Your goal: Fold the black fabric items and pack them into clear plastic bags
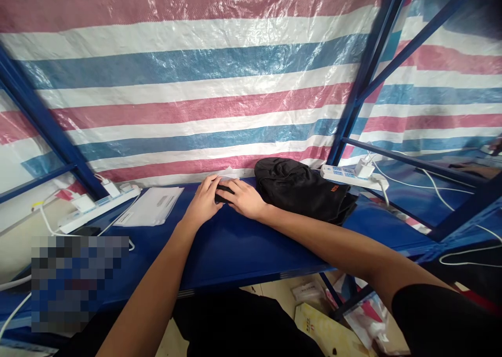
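Both hands meet over a small dark thing (223,194) that lies on the blue worktop (243,247), toward its back edge and just below the striped tarpaulin (204,85). The left hand (204,201) comes in from 7 o'clock, its fingers loosely curved over the near and left side of the thing. The right hand (246,198) comes in from 4 o'clock and lies flatter, its fingers spread across the right end. Only a sliver of the thing shows between them, so what it is cannot be told. It is also unclear whether either hand pinches it or merely rests on it.

Judged from this, the step in hand is a two-handed settling or feeling of the thing where it lies, not a carry: it sits flat on the worktop.

At 3 o'clock of the hands, just beside the right wrist, sits a crumpled black cloth bundle (301,189). Beyond it, at 2 o'clock, is a white power strip (345,175). At 9 o'clock lie white papers (151,206), and past them is a second power strip (98,205).

Any lift would call for the fingertips to get under the thing's edges first, with the right forearm kept clear of the cloth.
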### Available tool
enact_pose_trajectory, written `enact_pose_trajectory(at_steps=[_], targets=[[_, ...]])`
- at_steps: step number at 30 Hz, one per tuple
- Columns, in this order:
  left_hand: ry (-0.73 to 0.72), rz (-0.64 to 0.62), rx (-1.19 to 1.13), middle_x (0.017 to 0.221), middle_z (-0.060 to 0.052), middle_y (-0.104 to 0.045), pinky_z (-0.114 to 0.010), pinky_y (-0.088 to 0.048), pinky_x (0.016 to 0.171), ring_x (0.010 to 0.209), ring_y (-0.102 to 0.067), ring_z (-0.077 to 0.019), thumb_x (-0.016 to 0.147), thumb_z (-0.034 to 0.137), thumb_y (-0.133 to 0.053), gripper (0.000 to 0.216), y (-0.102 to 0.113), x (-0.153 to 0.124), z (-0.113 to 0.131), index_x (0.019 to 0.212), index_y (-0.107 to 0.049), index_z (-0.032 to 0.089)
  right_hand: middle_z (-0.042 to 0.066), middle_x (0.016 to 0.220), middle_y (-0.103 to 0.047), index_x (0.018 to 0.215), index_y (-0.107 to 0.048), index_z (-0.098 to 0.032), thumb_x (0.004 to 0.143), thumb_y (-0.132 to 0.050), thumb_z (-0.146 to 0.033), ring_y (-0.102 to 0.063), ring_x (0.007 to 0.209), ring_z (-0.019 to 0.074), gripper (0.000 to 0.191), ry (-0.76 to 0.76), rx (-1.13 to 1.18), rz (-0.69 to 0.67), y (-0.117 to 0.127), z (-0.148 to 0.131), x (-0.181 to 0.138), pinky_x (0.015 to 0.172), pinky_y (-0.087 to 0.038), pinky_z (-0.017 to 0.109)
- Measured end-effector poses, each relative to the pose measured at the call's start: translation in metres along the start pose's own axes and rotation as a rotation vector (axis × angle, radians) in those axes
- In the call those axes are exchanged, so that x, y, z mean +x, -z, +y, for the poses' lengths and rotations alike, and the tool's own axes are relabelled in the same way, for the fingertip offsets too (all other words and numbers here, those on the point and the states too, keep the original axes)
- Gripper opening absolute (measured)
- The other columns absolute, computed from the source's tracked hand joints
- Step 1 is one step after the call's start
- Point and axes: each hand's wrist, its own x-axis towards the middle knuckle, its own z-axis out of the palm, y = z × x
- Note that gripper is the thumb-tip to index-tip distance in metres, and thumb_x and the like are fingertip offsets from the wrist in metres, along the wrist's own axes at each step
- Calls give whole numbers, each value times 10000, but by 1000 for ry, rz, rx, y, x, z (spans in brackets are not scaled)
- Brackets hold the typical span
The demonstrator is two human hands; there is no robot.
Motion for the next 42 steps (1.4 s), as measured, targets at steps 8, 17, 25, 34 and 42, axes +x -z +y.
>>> enact_pose_trajectory(at_steps=[8, 17, 25, 34, 42], targets=[[34, -17, -262, 1592, -86, -582, -460, -464, 1273, 1468, -584, -344, 808, 409, -927, 846, 26, 2, 29, 1574, -583, 307, 127, 1494, -698, 1460, -700, -262, 1052, -672, -248, -493, 1474, 385, 410, 86, 39, 63, 3, 19, -4, 1273, -283, 683], [308, 236, -206, 1435, -116, -704, -450, -452, 1245, 1401, -631, -297, 1084, 496, -567, 408, 27, 0, 2, 1371, -680, 230, 120, 1300, -774, 1419, -717, -220, 983, -756, -164, -667, 1213, 303, 441, -111, 203, 36, -9, 28, -6, 1082, -552, 465], [295, -226, -263, 1668, -126, -533, -508, -474, 1227, 1503, -554, -393, 849, 649, -846, 857, 4, -14, -14, 1594, -580, 319, 169, 1440, -698, 1495, -660, -190, 1017, -756, -356, -635, 1342, 345, 515, -56, 186, -42, -8, 34, -9, 1165, -520, 522], [456, -102, -232, 1699, -221, -477, -540, -351, 1316, 1607, -426, -393, 824, 597, -881, 1005, 5, -11, -32, 1649, -465, 203, 177, 1308, -770, 1379, -715, -188, 1012, -721, -238, -731, 1211, 331, 371, -298, 201, -36, -9, 36, -5, 1089, -571, 480], [581, -31, -932, 1684, -164, -532, -428, -535, 1178, 1521, -561, -336, 913, 593, -837, 921, 8, 3, -3, 1676, -439, 265, 118, 1272, -819, 1342, -729, -195, 892, -839, -574, -794, 1131, 313, 599, -777, 1342, 369, -18, 41, 3, 1054, -630, 485]])
